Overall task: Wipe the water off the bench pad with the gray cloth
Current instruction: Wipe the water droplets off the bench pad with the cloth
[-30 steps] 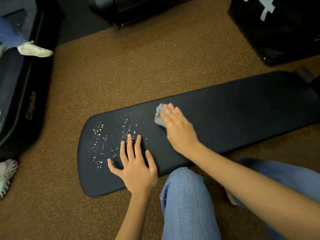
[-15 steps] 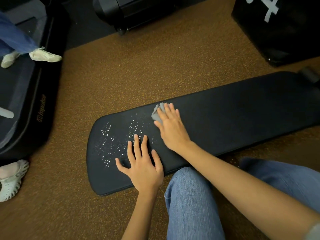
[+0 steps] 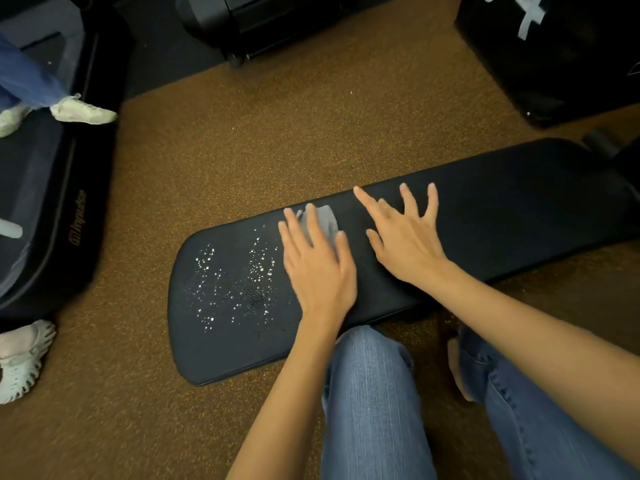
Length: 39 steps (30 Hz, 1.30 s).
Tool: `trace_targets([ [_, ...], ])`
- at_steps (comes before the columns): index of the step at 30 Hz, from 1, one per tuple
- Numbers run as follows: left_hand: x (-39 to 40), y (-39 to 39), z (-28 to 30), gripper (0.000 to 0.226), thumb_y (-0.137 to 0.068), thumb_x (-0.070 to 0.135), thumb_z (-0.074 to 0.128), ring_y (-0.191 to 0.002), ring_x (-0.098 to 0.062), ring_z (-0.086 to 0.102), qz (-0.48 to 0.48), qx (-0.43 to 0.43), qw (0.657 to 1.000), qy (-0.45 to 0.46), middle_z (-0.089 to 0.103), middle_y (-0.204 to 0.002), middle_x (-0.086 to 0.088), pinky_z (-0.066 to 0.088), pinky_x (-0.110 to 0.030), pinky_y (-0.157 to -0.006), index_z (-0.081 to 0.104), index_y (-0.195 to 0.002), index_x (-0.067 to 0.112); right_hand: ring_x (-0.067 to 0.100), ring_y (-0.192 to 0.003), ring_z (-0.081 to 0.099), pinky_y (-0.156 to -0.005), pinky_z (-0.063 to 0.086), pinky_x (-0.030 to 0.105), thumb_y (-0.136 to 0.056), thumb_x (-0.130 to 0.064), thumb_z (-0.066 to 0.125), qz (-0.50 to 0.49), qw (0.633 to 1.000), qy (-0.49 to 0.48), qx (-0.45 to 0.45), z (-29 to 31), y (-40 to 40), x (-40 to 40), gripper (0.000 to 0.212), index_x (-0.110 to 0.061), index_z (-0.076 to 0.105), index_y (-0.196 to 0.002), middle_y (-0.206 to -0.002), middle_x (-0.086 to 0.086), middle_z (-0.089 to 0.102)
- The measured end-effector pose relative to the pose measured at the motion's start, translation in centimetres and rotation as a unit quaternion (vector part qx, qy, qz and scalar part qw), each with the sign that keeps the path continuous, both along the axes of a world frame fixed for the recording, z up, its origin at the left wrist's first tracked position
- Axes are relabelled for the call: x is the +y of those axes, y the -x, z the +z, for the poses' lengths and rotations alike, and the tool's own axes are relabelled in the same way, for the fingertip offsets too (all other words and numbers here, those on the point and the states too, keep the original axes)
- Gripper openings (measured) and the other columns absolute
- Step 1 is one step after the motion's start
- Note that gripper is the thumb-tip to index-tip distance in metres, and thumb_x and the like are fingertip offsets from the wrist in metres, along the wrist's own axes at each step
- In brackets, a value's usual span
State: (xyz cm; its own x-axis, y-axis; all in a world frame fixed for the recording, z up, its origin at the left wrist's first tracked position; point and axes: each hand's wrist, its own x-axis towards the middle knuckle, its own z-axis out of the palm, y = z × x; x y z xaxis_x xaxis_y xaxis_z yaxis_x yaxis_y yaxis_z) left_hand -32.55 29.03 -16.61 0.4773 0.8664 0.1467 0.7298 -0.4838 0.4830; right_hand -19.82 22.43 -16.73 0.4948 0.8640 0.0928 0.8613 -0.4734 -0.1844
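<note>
Head view: we're seeing left hand (image 3: 320, 268) pressing flat on gray cloth (image 3: 320, 220), right hand (image 3: 403, 233) lying open, holding nothing, on bench pad (image 3: 519, 209). Wiping is just starting; next we're sweeping cloth left thru water droplets (image 3: 235, 275).

Both forearms are bare, no sleeves showing, and the left hand (image 3: 320, 271) and right hand (image 3: 405, 239) wear nothing. Blue jeans (image 3: 374, 403), faded with fine vertical streaks, cover both legs at 5 o'clock.

Brown speckled floor (image 3: 277, 126) fills most of the view. At nine o'clock stands a black machine base (image 3: 52, 216) bearing gold lettering. At twelve o'clock sits dark wheeled equipment (image 3: 263, 22). At two o'clock a black box (image 3: 554, 57) carries a pale taped cross. The light is dim and warm.
</note>
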Motion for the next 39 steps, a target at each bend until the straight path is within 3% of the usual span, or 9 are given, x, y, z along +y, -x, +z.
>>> trace_targets([
  [4, 1.3, -3.0, -2.1, 0.064, -0.103, 0.040, 0.035, -0.150, -0.041, -0.003, 0.001, 0.110, 0.994, -0.018, 0.003, -0.164, -0.019, 0.011, -0.056, -0.120, 0.015, -0.156, 0.011, 0.035, -0.133, 0.040, -0.111, 0.004, 0.066, -0.092, -0.025, 0.050, -0.001, 0.997, -0.067, -0.034, -0.8, 0.2, -1.1, 0.051, -0.027, 0.040, -0.142, -0.110, -0.003, 0.070],
  [10, 2.4, -2.3, -3.3, 0.060, -0.100, 0.044, 0.018, -0.152, -0.031, -0.001, 0.039, 0.061, 0.997, 0.041, 0.010, -0.165, -0.004, 0.001, -0.051, -0.122, 0.021, -0.156, 0.022, 0.035, -0.140, 0.029, -0.113, 0.008, 0.061, -0.095, -0.033, 0.047, -0.001, 0.998, -0.061, 0.032, -2.7, 0.2, -0.6, 0.045, -0.030, 0.043, -0.139, -0.143, 0.005, 0.049],
  [14, 3.6, -1.9, -2.8, 0.044, -0.105, 0.035, 0.032, -0.152, -0.025, 0.002, -0.013, -0.019, 0.995, 0.095, 0.025, -0.162, -0.001, 0.001, -0.048, -0.123, 0.046, -0.145, 0.023, 0.023, -0.146, 0.022, -0.115, 0.008, 0.055, -0.098, -0.038, 0.042, 0.021, 0.995, -0.067, 0.070, -3.4, 0.5, 0.0, 0.047, -0.030, 0.039, -0.144, -0.153, 0.006, 0.035],
  [20, 5.1, -1.1, -4.5, 0.039, -0.099, 0.012, 0.050, -0.146, -0.024, 0.032, -0.216, -0.067, 0.974, 0.026, 0.046, -0.150, -0.011, 0.025, -0.042, -0.121, 0.055, -0.137, 0.007, 0.022, -0.145, 0.023, -0.114, 0.015, 0.053, -0.100, -0.033, 0.041, 0.037, 0.995, -0.061, 0.072, -3.7, 0.1, 0.4, 0.044, -0.030, 0.043, -0.143, -0.156, 0.005, 0.031],
  [24, 5.0, -1.5, -4.7, 0.035, -0.100, 0.016, 0.047, -0.129, -0.025, 0.045, -0.183, -0.043, 0.981, -0.050, 0.056, -0.140, -0.007, 0.039, -0.041, -0.105, 0.060, -0.132, 0.009, 0.022, -0.142, 0.029, -0.111, 0.020, 0.052, -0.098, -0.032, 0.045, 0.034, 0.996, -0.058, 0.059, -3.8, 0.0, 0.5, 0.043, -0.029, 0.047, -0.141, -0.153, 0.005, 0.036],
  [31, 9.2, -1.3, -4.4, 0.029, -0.099, 0.017, 0.051, -0.103, -0.037, 0.042, -0.115, -0.007, 0.989, -0.094, 0.056, -0.131, -0.013, 0.037, -0.039, -0.091, 0.067, -0.121, 0.010, 0.021, -0.142, 0.030, -0.111, 0.020, 0.051, -0.098, -0.036, 0.043, 0.035, 0.995, -0.063, 0.067, -3.7, -0.5, 0.3, 0.043, -0.031, 0.047, -0.140, -0.153, 0.003, 0.037],
  [34, 11.6, -0.3, -3.9, 0.030, -0.098, 0.019, 0.050, -0.110, -0.040, 0.040, -0.009, -0.034, 0.999, -0.036, 0.053, -0.135, -0.015, 0.038, -0.047, -0.098, 0.068, -0.122, 0.012, 0.022, -0.141, 0.031, -0.111, 0.020, 0.051, -0.098, -0.037, 0.042, 0.035, 0.995, -0.067, 0.070, -3.7, -0.4, 0.3, 0.043, -0.031, 0.048, -0.140, -0.152, 0.003, 0.038],
  [36, 11.0, -0.2, -3.5, 0.037, -0.097, 0.025, 0.047, -0.125, -0.039, 0.039, -0.019, -0.019, 0.999, -0.042, 0.048, -0.143, -0.014, 0.033, -0.049, -0.108, 0.063, -0.129, 0.016, 0.022, -0.140, 0.033, -0.110, 0.021, 0.051, -0.096, -0.038, 0.038, 0.033, 0.994, -0.066, 0.075, -3.6, -0.3, 0.5, 0.045, -0.031, 0.050, -0.139, -0.151, 0.003, 0.040],
  [39, 9.7, 0.3, -3.3, 0.052, -0.098, 0.032, 0.038, -0.150, -0.029, 0.015, -0.055, -0.004, 0.998, -0.012, 0.028, -0.160, -0.006, 0.004, -0.052, -0.120, 0.039, -0.149, 0.023, 0.022, -0.139, 0.034, -0.109, 0.022, 0.051, -0.095, -0.039, 0.037, 0.031, 0.994, -0.064, 0.079, -3.6, -0.3, 0.5, 0.046, -0.031, 0.051, -0.138, -0.150, 0.003, 0.041],
])
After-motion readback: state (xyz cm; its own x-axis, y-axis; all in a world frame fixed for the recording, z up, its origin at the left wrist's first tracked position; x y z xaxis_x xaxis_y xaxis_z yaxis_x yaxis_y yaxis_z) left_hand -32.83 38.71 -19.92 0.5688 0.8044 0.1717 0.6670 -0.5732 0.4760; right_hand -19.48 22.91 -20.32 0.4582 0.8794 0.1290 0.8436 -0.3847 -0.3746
